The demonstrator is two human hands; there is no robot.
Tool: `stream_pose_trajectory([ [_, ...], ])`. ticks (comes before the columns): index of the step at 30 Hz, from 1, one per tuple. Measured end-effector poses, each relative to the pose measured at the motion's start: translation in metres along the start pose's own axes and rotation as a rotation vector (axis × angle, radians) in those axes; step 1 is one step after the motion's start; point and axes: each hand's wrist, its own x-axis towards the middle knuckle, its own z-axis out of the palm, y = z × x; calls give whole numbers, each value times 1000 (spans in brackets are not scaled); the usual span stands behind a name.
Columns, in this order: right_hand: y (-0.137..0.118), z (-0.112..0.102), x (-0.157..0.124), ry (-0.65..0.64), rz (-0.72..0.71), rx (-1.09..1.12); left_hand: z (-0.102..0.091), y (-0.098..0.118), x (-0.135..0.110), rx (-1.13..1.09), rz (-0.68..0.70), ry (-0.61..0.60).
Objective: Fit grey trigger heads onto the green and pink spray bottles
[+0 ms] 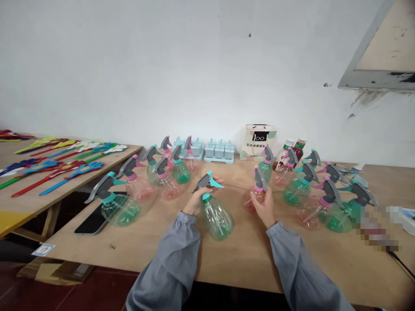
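Note:
My left hand (196,198) is closed round the grey and turquoise head of a green spray bottle (217,218), which leans with its clear body toward me. To the right, my right hand (264,204) grips a pink spray bottle (249,201) near its neck; this one stands about upright on the table. Left of my hands are several pink and green spray bottles, the nearest a green spray bottle (121,210) tilted beside a phone. Another cluster stands to the right, including a pink spray bottle (309,212) and a green spray bottle (295,191).
A black phone (92,221) lies at the left. Pale blue ice-pop moulds (219,152), a printed paper bag (258,142) and red-brown drink bottles (298,149) stand along the wall. A blurred item with a cable (400,260) lies right. Colourful hand-shaped sticks cover the left table (131,156).

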Motion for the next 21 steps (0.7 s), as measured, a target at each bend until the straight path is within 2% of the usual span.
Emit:
stream_pose_trajectory([
  [5,-14,10,-21,-104,0,82,4,-1,0,-16,-56,2],
  [10,-13,9,-21,-98,8,102,2,-3,3,-57,-21,88],
  [15,-12,9,-23,-108,5,103,3,-3,2,-26,-55,76],
  [21,-12,9,-25,-104,0,86,0,-4,5,16,-46,122],
])
